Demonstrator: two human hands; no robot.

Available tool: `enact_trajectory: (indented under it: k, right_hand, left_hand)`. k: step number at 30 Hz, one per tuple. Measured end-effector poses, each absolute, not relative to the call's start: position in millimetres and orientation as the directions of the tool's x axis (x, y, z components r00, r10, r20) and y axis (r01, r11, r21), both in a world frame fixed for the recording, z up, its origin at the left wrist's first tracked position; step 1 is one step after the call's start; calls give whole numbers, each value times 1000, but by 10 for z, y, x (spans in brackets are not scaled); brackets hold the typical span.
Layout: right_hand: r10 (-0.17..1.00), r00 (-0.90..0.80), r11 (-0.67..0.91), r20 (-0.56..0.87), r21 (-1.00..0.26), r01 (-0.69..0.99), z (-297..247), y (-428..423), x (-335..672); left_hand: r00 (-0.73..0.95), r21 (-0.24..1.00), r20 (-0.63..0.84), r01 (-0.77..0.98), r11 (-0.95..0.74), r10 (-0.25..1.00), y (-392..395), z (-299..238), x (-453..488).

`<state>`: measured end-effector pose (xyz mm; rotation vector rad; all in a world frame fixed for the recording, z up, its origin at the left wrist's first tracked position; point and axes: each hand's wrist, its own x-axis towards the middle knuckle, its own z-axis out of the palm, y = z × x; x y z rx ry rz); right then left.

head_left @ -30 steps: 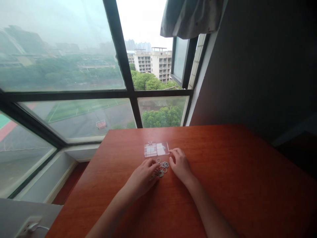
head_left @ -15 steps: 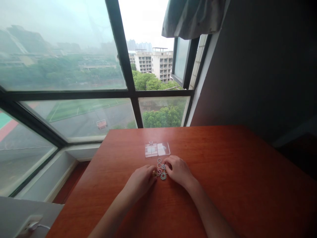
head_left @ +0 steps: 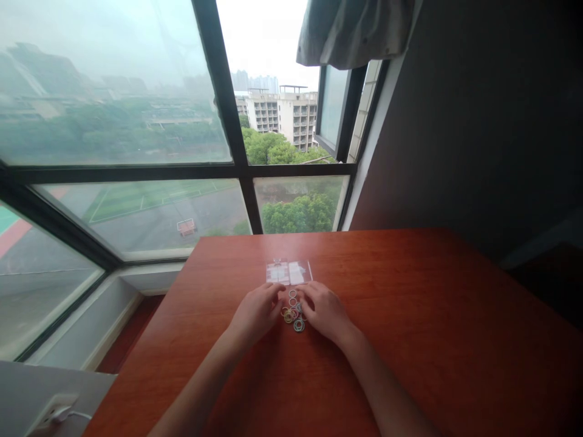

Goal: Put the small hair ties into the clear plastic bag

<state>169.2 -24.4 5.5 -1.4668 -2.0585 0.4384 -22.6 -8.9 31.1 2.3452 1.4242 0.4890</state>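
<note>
Flanks coloured rings [head_left: 293, 313] on reddish table [head_left: 410, 321] with left hand [head_left: 255, 311] and right hand [head_left: 325, 308], partly obscuring some; cannot make out either grip. Has moved left hand toward clear case [head_left: 291, 273], exposing more yellow rings [head_left: 288, 318] than half a second earlier.

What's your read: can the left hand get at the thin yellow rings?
Probably yes: the left hand is just beside the thin yellow rings, with nothing visible between; the right hand is opposite.

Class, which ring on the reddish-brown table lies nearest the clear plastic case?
The pale round ring at the far end of the group; the clear plastic case lies just beyond it, while the other visible rings lie nearer the person.
</note>
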Motion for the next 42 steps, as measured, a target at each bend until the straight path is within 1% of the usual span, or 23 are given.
enact_trajectory:
  k: [3, 5, 9, 12, 15, 17, 19, 21, 22, 24, 28, 30, 33, 36, 39, 42]
  right_hand:
    - [932, -267, 357, 244, -500, 789, 59, -263, 1669]
    - [930, -283, 363, 234, -479, 799, 60, -272, 1670]
    - [919, -339, 394, 202, -514, 762, 62, -273, 1691]
    - [920, -335, 390, 202, -557, 733, 50, -254, 1706]
    - [944, -221, 325, 245, -571, 754, 14, -216, 1726]
    - [954, -147, 271, 263, -539, 798, -16, -190, 1746]
    - [959, -100, 222, 267, -480, 849, -40, -170, 1765]
    - [961, -78, 192, 267, -433, 881, -59, -157, 1777]
    - [960, -72, 186, 269, -424, 887, -68, -152, 1781]
    - [958, -69, 188, 277, -430, 883, -87, -142, 1785]
    - [954, -47, 196, 296, -500, 844, -136, -110, 1811]
    - [953, -31, 192, 302, -523, 830, -154, -92, 1841]
    - [952, 21, 146, 307, -511, 847, -159, -75, 1892]
    - [959, 67, 67, 275, -450, 890, -149, -75, 1921]
    - [971, 69, 25, 227, -387, 922, -145, -84, 1918]
    - [976, 60, 24, 210, -378, 926, -150, -91, 1910]
  left_hand:
    - [467, 470, 87, 760, -449, 880, -75, 278, -184]
    - [481, 469, 75, 756, -456, 873, -95, 255, -152]
    - [530, 444, 41, 750, -490, 847, -147, 257, -135]
    - [545, 468, 49, 728, -501, 837, -140, 300, -160]
    - [455, 470, 115, 758, -452, 883, -63, 353, -211]
    - [359, 412, 185, 817, -403, 915, 22, 375, -262]
    - [268, 336, 258, 876, -346, 928, 121, 365, -319]
    - [238, 300, 313, 894, -334, 919, 215, 313, -371]
    - [236, 317, 318, 887, -337, 918, 254, 273, -392]
    - [247, 393, 302, 848, -356, 921, 305, 179, -419]
    - [262, 595, 257, 715, -366, 930, 297, 33, -419]
    - [275, 638, 239, 678, -365, 931, 263, 14, -403]
    - [301, 614, 238, 690, -384, 923, 214, 30, -374]
    - [321, 573, 246, 713, -404, 915, 175, 52, -346]
    - [333, 534, 260, 732, -423, 906, 142, 62, -326]
    - [347, 497, 256, 753, -431, 902, 115, 75, -322]
